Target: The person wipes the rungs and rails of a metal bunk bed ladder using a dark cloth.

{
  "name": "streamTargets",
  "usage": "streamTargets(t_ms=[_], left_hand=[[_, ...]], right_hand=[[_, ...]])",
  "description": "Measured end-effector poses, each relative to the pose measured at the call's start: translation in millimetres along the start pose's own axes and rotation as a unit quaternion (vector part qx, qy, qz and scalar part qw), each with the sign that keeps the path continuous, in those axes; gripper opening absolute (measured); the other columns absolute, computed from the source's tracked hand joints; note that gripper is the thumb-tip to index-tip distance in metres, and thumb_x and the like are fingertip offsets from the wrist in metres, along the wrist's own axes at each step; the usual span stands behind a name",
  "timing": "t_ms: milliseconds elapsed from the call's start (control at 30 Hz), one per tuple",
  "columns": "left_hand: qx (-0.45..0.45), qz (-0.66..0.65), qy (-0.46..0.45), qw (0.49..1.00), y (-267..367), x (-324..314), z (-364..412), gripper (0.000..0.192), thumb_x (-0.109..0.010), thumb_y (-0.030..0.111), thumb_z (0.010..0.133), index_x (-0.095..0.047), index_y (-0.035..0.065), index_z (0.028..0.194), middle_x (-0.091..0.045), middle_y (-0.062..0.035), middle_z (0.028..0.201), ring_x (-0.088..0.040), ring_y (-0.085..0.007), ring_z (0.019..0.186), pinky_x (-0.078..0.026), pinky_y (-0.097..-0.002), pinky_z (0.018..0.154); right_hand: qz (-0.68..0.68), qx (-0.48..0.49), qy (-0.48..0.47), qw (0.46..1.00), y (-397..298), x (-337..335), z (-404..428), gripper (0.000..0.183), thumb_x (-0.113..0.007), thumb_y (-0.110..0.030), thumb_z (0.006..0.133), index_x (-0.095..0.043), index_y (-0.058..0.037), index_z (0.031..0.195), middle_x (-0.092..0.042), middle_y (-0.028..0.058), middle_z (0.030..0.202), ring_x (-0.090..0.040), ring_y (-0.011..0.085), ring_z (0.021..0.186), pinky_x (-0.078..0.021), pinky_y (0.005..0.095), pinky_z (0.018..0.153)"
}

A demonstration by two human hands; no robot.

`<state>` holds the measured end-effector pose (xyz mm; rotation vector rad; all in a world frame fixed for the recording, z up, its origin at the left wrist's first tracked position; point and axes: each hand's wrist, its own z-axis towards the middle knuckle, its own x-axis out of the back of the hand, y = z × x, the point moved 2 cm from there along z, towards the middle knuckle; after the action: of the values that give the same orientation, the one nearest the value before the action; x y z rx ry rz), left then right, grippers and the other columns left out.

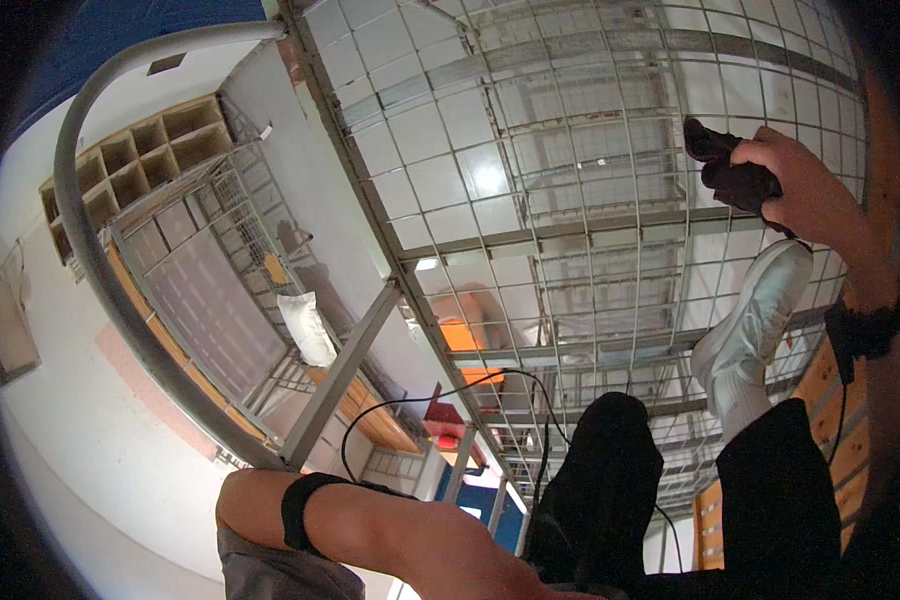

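Note:
My right hand (814,184) grips a crumpled dark cloth (739,169) over the metal wire mesh (615,172) of a bed frame. Just below it is my white shoe (757,307), set on the mesh. My left hand (251,502), behind a black wrist strap (300,514), is bent at the lower left by the lower end of the curved grey guard rail (94,240). Below that hand is a grey item (285,566), perhaps fabric. The left fingers are hidden, so I cannot tell whether they hold the rail or the grey item.
A black cable (420,400) loops across the frame near my knee (622,427). Through the mesh, an orange object (461,337) shows. Beyond the rail stand another metal bunk (210,300) with a white pillow (307,328) and a wooden cubby shelf (146,150). Wooden slats (832,420) lie at the right.

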<state>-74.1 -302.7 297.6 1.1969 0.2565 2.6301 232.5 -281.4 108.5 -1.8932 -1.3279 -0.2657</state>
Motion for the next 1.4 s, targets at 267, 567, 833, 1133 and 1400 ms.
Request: streamTargets(t_ms=[267, 567, 833, 1133, 1400], left_hand=[[0.157, -0.007, -0.091, 0.983, 46, 12, 7, 0.051, -0.041, 0.043, 0.095, -0.062, 0.0080, 0.125, -0.065, -0.0007, 0.125, -0.058, -0.0090, 0.118, -0.031, -0.0349, 0.104], [0.074, 0.068, 0.027, 0.995, -1, 0, 6, 0.037, -0.053, 0.032, 0.091, -0.067, 0.0066, 0.115, -0.064, -0.0026, 0.125, -0.055, -0.0147, 0.122, -0.017, -0.0395, 0.117], [-0.017, -0.004, 0.101, 0.995, -9, -5, 3, 0.042, -0.063, 0.022, 0.086, -0.063, -0.0067, 0.116, -0.063, -0.0127, 0.125, -0.057, -0.0209, 0.119, -0.023, -0.0432, 0.117], [0.057, -0.003, 0.013, 0.998, 12, 6, 4, 0.046, -0.058, 0.028, 0.088, -0.061, -0.0050, 0.121, -0.061, -0.0134, 0.127, -0.056, -0.0220, 0.122, -0.023, -0.0386, 0.118], [0.058, 0.052, -0.011, 0.997, 22, 9, 9, 0.044, -0.057, 0.029, 0.089, -0.061, 0.0034, 0.125, -0.062, -0.0056, 0.128, -0.054, -0.0172, 0.123, -0.025, -0.0406, 0.116]], right_hand=[[-0.001, -0.011, -0.040, 0.999, -19, 0, -3, 0.044, -0.065, 0.003, 0.061, -0.059, -0.0044, 0.104, -0.055, 0.0189, 0.099, -0.056, 0.0399, 0.095, -0.0453, 0.0450, 0.086], [0.079, 0.192, -0.006, 0.978, -77, -29, 19, 0.042, -0.068, 0.001, 0.063, -0.058, -0.0070, 0.103, -0.055, 0.0167, 0.106, -0.053, 0.0371, 0.101, -0.0453, 0.0455, 0.088], [0.091, 0.343, -0.019, 0.935, -116, -58, 24, 0.047, -0.069, 0.003, 0.065, -0.057, -0.0131, 0.107, -0.053, 0.0091, 0.109, -0.051, 0.0339, 0.102, -0.0458, 0.0427, 0.087], [0.033, 0.180, -0.043, 0.982, -55, -30, 23, 0.040, -0.067, 0.005, 0.066, -0.059, -0.0068, 0.104, -0.059, 0.0120, 0.104, -0.053, 0.0333, 0.099, -0.0424, 0.0415, 0.090], [-0.004, 0.069, -0.064, 0.996, -14, -7, 4, 0.042, -0.068, 0.003, 0.061, -0.060, -0.0038, 0.102, -0.061, 0.0161, 0.097, -0.056, 0.0362, 0.095, -0.0444, 0.0439, 0.086]])
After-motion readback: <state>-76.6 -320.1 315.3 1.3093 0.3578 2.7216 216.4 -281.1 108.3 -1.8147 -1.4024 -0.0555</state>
